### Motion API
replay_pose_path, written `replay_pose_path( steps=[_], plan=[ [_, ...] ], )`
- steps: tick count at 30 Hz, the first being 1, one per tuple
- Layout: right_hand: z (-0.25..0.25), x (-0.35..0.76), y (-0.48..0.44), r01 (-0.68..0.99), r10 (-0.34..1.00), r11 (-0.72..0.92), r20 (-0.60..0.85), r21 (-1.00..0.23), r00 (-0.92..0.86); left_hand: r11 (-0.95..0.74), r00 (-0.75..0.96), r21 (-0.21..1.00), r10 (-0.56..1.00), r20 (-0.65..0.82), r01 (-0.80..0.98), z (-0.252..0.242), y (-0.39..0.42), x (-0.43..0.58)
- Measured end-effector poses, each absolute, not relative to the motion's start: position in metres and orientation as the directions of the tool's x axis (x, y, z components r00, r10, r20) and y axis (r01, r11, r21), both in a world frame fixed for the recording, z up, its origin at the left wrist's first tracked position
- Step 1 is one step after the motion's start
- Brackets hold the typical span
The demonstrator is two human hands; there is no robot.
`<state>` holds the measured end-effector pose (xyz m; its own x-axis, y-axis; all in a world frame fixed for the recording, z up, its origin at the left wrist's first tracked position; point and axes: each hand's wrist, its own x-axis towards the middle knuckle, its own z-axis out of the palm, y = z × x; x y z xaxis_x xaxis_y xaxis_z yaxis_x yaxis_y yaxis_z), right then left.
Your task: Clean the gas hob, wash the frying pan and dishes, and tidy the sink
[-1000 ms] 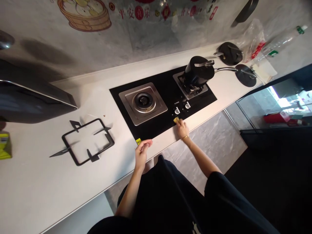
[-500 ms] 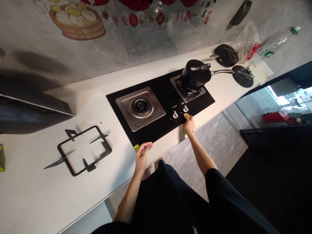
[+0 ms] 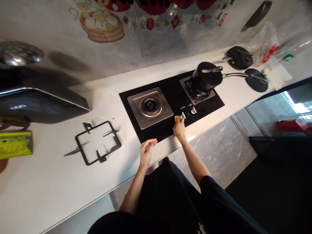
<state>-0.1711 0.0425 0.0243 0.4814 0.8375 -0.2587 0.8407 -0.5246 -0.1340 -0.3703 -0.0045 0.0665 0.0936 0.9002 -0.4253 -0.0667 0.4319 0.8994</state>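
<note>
A black glass gas hob [image 3: 168,97] is set into the white counter [image 3: 48,182]. My right hand [image 3: 179,127] is closed on a small yellow cloth [image 3: 177,119] and presses it on the glass just left of the left knob [image 3: 183,115]. My left hand [image 3: 147,150] rests at the hob's front left corner with its fingers loosely curled; nothing shows in it. The left burner [image 3: 150,105] is bare, without its pan support. A black pot [image 3: 206,77] stands on the right burner.
A black pan support [image 3: 97,143] lies on the counter left of the hob. Two black lids [image 3: 240,57] and a plastic bag lie at the far right. A range hood [image 3: 36,104] overhangs at left, with a yellow box [image 3: 14,144] below it.
My right hand has slid the yellow cloth back left along the hob's front, from beside the right knob to beside the left knob. The left hand stayed put.
</note>
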Motion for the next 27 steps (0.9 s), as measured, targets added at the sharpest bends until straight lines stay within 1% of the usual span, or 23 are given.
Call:
replay_pose_path(
  steps=[3,6,10,12,16,18,21,22,23,27],
  plan=[
    [0.02,-0.169,0.072,0.846,0.813,-0.533,-0.281,-0.009,0.51,0.44,0.052,0.894,0.898,-0.437,-0.079,0.065,-0.006,-0.378],
    [0.016,-0.186,0.072,0.873,0.834,-0.485,-0.274,0.051,0.479,0.443,0.03,0.892,0.896,-0.442,-0.088,0.061,-0.011,-0.381],
    [0.011,-0.217,0.052,0.94,0.899,-0.339,-0.282,0.033,0.334,0.449,0.052,0.888,0.893,-0.446,-0.097,0.055,-0.017,-0.38],
    [0.011,-0.225,0.045,0.954,0.908,-0.298,-0.3,0.023,0.291,0.442,0.077,0.893,0.896,-0.436,-0.088,0.053,-0.019,-0.38],
    [0.016,-0.211,0.043,0.978,0.924,-0.208,-0.332,-0.029,0.187,0.432,0.095,0.899,0.9,-0.425,-0.07,0.055,-0.02,-0.381],
    [0.02,-0.194,0.046,0.969,0.917,-0.245,-0.331,-0.027,0.223,0.427,0.102,0.902,0.902,-0.419,-0.066,0.057,-0.02,-0.382],
    [0.023,-0.18,0.051,0.913,0.868,-0.408,-0.3,0.024,0.395,0.423,0.106,0.903,0.904,-0.415,-0.075,0.059,-0.022,-0.385],
    [0.023,-0.182,0.052,0.903,0.862,-0.428,-0.289,0.029,0.417,0.426,0.101,0.901,0.903,-0.418,-0.081,0.059,-0.023,-0.386],
    [0.023,-0.187,0.052,0.909,0.869,-0.416,-0.283,0.023,0.405,0.431,0.092,0.898,0.901,-0.423,-0.088,0.059,-0.023,-0.387],
    [0.019,-0.228,0.043,0.97,0.935,-0.243,-0.271,-0.022,0.228,0.445,0.054,0.887,0.895,-0.442,-0.12,0.056,-0.026,-0.393]
  ],
)
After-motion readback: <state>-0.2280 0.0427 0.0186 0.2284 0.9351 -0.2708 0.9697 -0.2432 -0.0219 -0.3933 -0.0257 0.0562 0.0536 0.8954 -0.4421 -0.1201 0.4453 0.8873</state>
